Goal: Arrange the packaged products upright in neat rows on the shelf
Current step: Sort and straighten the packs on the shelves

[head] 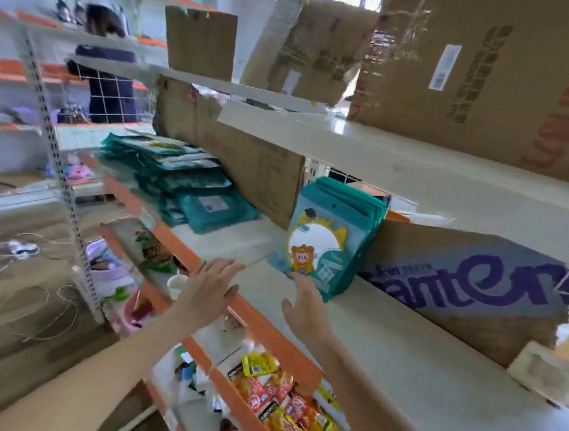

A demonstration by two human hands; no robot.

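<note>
From the head camera, a white shelf (385,341) with an orange front edge carries one upright row of teal packets (332,240), about five, leaning back against a cardboard box (459,282) on the right. Farther left, a loose heap of teal packets (189,183) lies flat; the number is unclear. The left hand (211,288) hovers over the shelf edge, fingers straight, holding nothing. The right hand (302,306) is flat too, fingertips touching the front packet's lower edge. Yellow and red snack bags (280,404) fill the shelf below.
</note>
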